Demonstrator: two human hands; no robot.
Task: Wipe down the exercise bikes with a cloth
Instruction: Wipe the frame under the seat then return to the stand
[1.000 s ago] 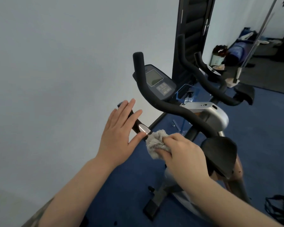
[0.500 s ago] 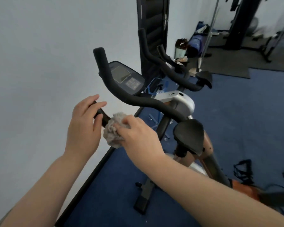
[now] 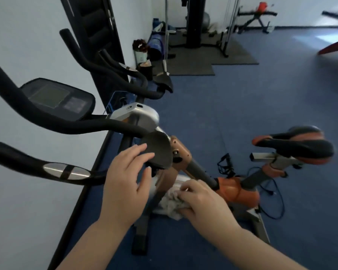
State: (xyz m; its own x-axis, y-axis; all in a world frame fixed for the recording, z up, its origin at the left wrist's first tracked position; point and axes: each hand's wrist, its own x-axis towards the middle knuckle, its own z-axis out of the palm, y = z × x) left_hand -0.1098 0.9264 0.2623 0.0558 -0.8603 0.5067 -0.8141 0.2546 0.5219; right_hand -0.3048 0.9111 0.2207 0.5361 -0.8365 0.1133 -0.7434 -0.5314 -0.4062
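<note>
An orange and black exercise bike stands in front of me, with black handlebars, a console and a black and orange saddle. My right hand is closed on a crumpled grey-white cloth low against the bike's frame, under the black elbow pad. My left hand hovers with fingers spread, fingertips touching the near edge of that pad. The lower grip with its silver sensor plate lies to the left of both hands.
A second bike's handlebars stand behind, by the white wall. A black cable trails over the blue floor beside the bike. A weight rack on dark mats and a bench fill the far end. Open blue floor lies to the right.
My view swung right and down. Both hands left the lower grip: the right hand took the cloth down to the frame, and the left opened and moved to the elbow pad.
</note>
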